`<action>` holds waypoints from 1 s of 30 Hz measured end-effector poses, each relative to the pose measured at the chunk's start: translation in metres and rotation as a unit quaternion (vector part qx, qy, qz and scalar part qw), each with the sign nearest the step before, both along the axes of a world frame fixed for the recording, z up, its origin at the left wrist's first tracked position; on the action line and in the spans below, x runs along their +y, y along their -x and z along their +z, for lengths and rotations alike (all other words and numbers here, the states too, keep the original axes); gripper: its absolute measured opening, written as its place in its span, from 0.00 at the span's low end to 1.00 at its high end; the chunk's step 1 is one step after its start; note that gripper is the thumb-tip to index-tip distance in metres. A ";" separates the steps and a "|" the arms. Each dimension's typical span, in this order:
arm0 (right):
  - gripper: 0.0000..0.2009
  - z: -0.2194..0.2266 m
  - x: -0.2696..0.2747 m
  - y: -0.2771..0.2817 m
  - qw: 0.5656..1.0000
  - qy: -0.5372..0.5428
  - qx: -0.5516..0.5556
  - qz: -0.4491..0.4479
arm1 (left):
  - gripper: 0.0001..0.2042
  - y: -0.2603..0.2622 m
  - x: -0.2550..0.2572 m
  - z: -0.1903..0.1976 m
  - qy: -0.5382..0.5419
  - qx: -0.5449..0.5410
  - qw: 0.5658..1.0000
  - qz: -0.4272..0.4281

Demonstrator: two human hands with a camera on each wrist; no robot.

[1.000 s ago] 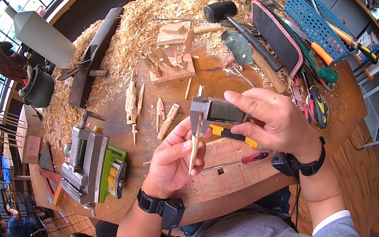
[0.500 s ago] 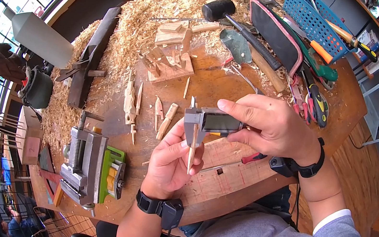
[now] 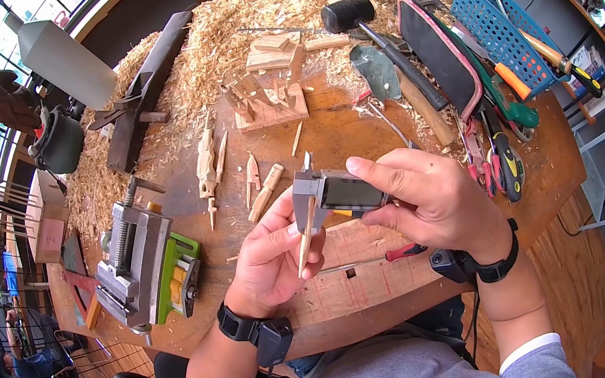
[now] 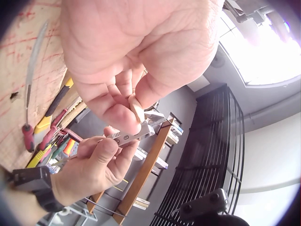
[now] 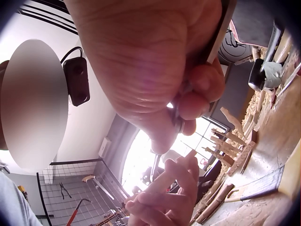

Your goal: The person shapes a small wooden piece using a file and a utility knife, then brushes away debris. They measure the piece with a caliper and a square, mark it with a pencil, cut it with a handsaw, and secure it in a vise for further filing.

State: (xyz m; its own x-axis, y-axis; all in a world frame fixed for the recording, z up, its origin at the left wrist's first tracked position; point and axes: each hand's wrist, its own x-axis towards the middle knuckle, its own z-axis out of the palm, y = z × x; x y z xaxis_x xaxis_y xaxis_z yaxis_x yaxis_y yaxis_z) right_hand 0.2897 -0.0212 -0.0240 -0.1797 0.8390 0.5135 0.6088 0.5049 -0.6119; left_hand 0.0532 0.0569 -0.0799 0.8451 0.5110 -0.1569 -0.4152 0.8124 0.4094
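Note:
In the head view my left hand [image 3: 270, 259] pinches a slim, pointed wooden piece [image 3: 305, 252] between thumb and fingers, its light tip pointing down toward me. My right hand [image 3: 436, 201] holds a digital caliper [image 3: 352, 193] with the thumb on top and fingers beneath. The caliper's metal jaws stand at the upper part of the wooden piece, right by the left fingertips. From the left wrist, the wooden piece [image 4: 137, 109] shows between thumb and fingertip, with the caliper [image 4: 134, 135] just beyond it. The right wrist view mostly shows the right palm, hiding much of the caliper.
Below the hands lies a red-lined plank [image 3: 378, 286] with a red-handled file [image 3: 406, 252]. A vise [image 3: 144, 261] stands at left. Carved wooden pieces [image 3: 267, 194] and a pegged block [image 3: 272, 112] lie ahead. A mallet [image 3: 349, 17], shavings and a blue basket [image 3: 501, 33] are farther back.
The caliper has shifted left, and its jaws now overlap the wooden piece's upper part. My right hand moved left with it. Over the last half second both hands have stayed nearly still.

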 end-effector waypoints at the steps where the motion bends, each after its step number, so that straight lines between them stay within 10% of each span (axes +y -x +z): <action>1: 0.33 0.000 0.000 0.000 1.000 0.000 0.000 0.000 | 0.28 -0.001 0.000 0.001 0.000 0.000 1.000 0.000; 30: 0.29 0.002 0.000 -0.001 1.000 0.006 -0.007 -0.003 | 0.28 -0.001 -0.003 0.006 0.010 0.005 1.000 0.011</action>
